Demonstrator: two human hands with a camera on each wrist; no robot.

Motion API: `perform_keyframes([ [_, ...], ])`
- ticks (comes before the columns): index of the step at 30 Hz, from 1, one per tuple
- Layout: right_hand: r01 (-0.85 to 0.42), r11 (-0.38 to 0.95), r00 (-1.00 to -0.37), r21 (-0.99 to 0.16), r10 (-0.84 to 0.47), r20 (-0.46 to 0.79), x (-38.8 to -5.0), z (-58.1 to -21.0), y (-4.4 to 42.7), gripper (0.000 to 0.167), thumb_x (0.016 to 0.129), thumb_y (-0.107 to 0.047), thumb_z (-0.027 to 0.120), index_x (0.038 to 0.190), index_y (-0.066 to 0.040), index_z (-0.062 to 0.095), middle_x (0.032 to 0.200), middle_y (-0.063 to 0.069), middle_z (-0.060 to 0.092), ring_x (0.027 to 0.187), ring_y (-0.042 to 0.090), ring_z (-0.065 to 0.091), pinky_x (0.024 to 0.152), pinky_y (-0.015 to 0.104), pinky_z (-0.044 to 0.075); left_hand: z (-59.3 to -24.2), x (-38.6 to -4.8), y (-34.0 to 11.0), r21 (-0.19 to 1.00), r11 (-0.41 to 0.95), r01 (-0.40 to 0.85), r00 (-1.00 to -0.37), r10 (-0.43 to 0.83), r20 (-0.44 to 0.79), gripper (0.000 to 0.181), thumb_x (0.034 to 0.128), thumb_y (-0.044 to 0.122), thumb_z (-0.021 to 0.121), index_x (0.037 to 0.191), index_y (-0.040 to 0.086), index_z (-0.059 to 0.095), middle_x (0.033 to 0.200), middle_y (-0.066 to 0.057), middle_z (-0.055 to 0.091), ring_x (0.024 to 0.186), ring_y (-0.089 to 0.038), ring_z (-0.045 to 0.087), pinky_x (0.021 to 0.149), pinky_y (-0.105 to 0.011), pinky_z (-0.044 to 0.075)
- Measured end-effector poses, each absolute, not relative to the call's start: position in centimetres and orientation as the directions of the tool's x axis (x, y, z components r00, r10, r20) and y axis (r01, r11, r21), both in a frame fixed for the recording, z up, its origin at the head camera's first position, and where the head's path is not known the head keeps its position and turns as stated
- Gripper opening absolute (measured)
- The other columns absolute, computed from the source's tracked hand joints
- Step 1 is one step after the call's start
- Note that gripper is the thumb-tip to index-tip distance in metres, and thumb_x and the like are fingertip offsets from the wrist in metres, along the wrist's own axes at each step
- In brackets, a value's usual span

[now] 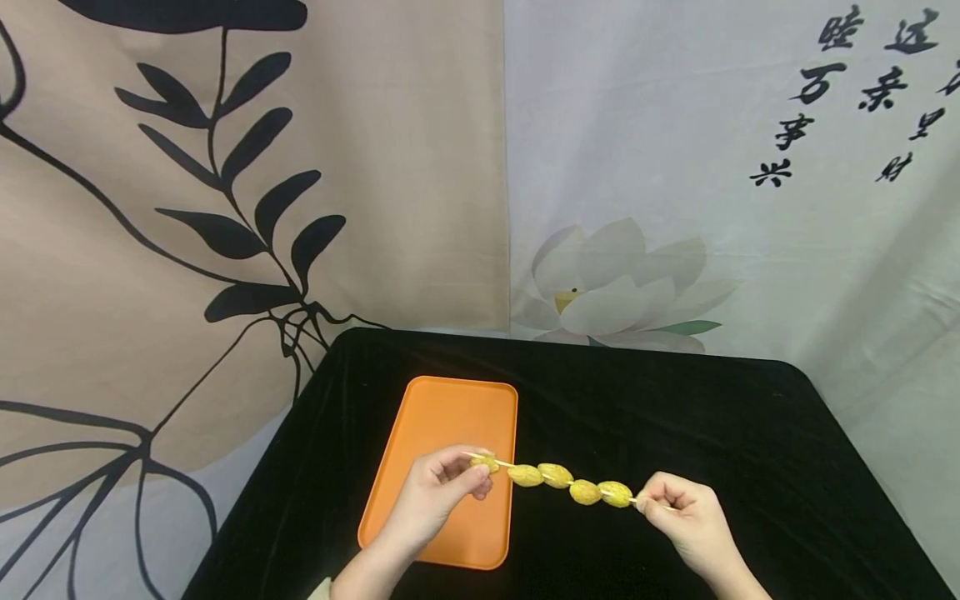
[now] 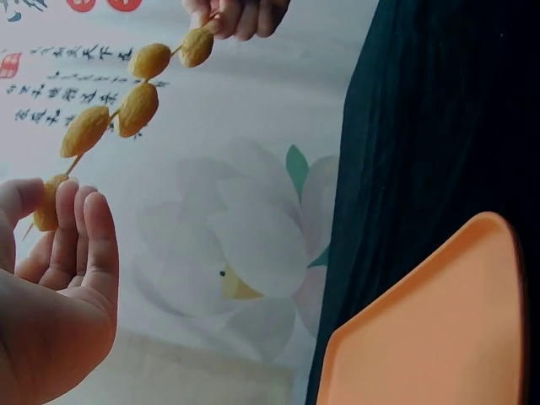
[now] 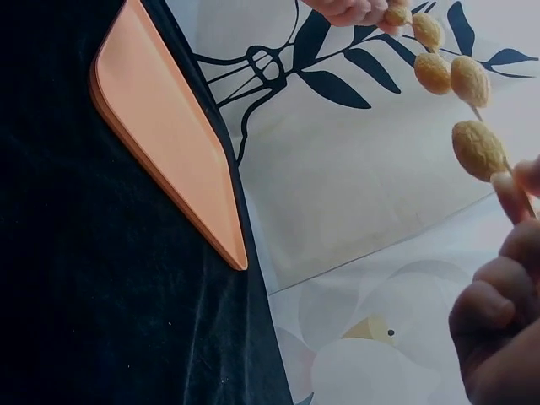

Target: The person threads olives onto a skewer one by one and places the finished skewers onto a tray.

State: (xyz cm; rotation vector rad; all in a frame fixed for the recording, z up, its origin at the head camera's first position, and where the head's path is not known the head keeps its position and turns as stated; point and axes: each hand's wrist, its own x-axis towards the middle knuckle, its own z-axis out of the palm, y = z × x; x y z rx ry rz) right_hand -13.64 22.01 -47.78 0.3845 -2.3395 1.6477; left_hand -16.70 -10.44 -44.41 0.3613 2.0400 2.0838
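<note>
A thin stick carries several yellow, oval, wrinkled pieces; this skewer (image 1: pixel 556 476) hangs in the air between my two hands, sloping slightly down to the right. With thumb and fingers my left hand (image 1: pixel 431 493) pinches the leftmost yellow piece (image 2: pixel 49 205), which sits near one tip of the stick, apart from the others. My right hand (image 1: pixel 692 518) grips the bare end of the stick just beyond the last piece (image 3: pixel 477 150). Below the left hand lies an orange tray (image 1: pixel 457 417), partly hidden by that hand and forearm.
The tray rests on a table with a black cloth (image 1: pixel 637 400). Behind it hangs a backdrop (image 1: pixel 420 167) printed with dark leaves, a pale lotus and written characters.
</note>
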Motion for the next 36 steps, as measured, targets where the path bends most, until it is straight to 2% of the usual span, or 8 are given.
perform_keyframes([
  [4, -0.36, 0.328, -0.932, -0.873, -0.089, 0.351, -13.78, -47.7, 21.83, 0.03, 0.076, 0.015, 0.066, 0.07, -0.014, 0.065, 0.052, -0.005, 0.04, 0.048, 0.003, 0.035, 0.039, 0.027, 0.029, -44.26, -16.79, -10.8, 0.997, 0.002, 0.083, -0.947, 0.312, 0.078, 0.027, 0.0931, 0.016, 0.066, 0.114, -0.002, 0.065, 0.096, -0.018, 0.068, 0.082, -0.022, 0.065, 0.079, -0.032, 0.054],
  [11, -0.324, 0.324, -0.946, -0.889, -0.125, 0.299, -13.61, -47.36, 21.81, 0.03, 0.077, 0.015, 0.064, 0.07, -0.015, 0.065, 0.055, -0.01, 0.044, 0.048, 0.004, 0.038, 0.041, 0.027, 0.036, -44.42, -16.81, -10.98, 0.995, 0.015, 0.102, -0.941, 0.324, 0.091, 0.027, 0.0938, 0.016, 0.065, 0.118, 0.003, 0.065, 0.104, -0.015, 0.067, 0.093, -0.028, 0.065, 0.085, -0.032, 0.053],
  [15, -0.334, 0.336, -0.942, -0.881, -0.155, 0.298, -13.6, -47.33, 22.03, 0.03, 0.077, 0.014, 0.064, 0.069, -0.015, 0.064, 0.057, -0.011, 0.043, 0.048, 0.004, 0.038, 0.041, 0.027, 0.036, -44.56, -16.79, -11.01, 0.992, 0.028, 0.124, -0.936, 0.334, 0.108, 0.028, 0.0936, 0.016, 0.065, 0.119, 0.005, 0.064, 0.107, -0.012, 0.067, 0.097, -0.025, 0.065, 0.087, -0.031, 0.052],
  [20, -0.354, 0.319, -0.934, -0.879, -0.174, 0.313, -13.66, -47.46, 22.27, 0.031, 0.077, 0.015, 0.064, 0.07, -0.015, 0.064, 0.055, -0.006, 0.041, 0.049, 0.001, 0.037, 0.039, 0.026, 0.034, -44.75, -16.8, -11.11, 0.987, 0.051, 0.155, -0.929, 0.348, 0.128, 0.027, 0.0937, 0.016, 0.065, 0.12, 0.007, 0.065, 0.111, -0.009, 0.067, 0.099, -0.022, 0.064, 0.089, -0.03, 0.05],
  [25, -0.375, 0.286, -0.922, -0.882, -0.212, 0.324, -13.89, -47.93, 22.45, 0.03, 0.077, 0.016, 0.063, 0.072, -0.013, 0.065, 0.055, -0.002, 0.041, 0.049, 0.001, 0.036, 0.039, 0.025, 0.033, -44.88, -16.91, -11.26, 0.985, 0.052, 0.165, -0.924, 0.357, 0.136, 0.027, 0.0943, 0.017, 0.064, 0.12, 0.007, 0.064, 0.11, -0.009, 0.068, 0.101, -0.029, 0.063, 0.09, -0.03, 0.05],
  [36, -0.367, 0.286, -0.919, -0.885, -0.262, 0.296, -13.96, -48.0, 22.46, 0.028, 0.078, 0.015, 0.061, 0.072, -0.012, 0.065, 0.055, -0.003, 0.041, 0.054, -0.002, 0.036, 0.041, 0.025, 0.033, -44.91, -17.11, -11.35, 0.984, 0.075, 0.163, -0.927, 0.352, 0.127, 0.026, 0.094, 0.018, 0.065, 0.117, 0.006, 0.065, 0.107, -0.008, 0.069, 0.099, -0.021, 0.065, 0.09, -0.03, 0.05],
])
